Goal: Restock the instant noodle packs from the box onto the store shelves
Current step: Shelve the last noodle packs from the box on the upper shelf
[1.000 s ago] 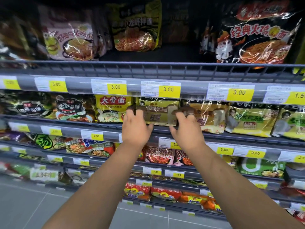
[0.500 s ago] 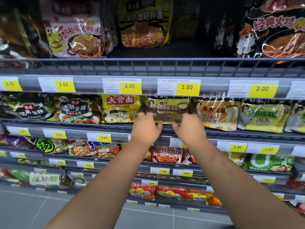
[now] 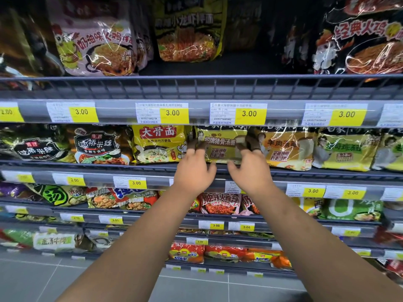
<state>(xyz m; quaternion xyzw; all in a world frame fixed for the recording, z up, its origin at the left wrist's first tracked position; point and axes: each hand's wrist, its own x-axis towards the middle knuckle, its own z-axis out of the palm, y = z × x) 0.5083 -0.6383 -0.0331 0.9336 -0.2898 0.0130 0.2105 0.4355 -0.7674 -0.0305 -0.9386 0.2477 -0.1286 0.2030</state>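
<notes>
The pork-bone noodle pack stands at the front of the second shelf, at the centre of the frame. It is squeezed between a yellow big-bone noodle pack on its left and a mutton soup noodle pack on its right. The left hand has its fingers stretched up against the pack's left edge. The right hand does the same on the right edge. Both sets of fingers lie apart and fairly straight rather than wrapped round the pack, and the thumbs are spread low near the shelf lip. It looks like a squaring-up push and not a grip. The box is not in view.

The main risk is the tight fit. The fingertips are wedged into the gaps on either side, so pulling the hands out could drag a neighbour forward or tip it over the low front rail. These are glossy film bags, likely slippery and light, so one that leans may slide off to the rows below.

Pushing too hard is the other danger. The bag looks soft and air-filled, so pressure on its edges may crumple it, crush the noodles, or shove it back behind its neighbours so the front row sits uneven.

The pack could also end up turned or leaning, which would hide its face from shoppers. I cannot tell how deep the row behind it runs.
</notes>
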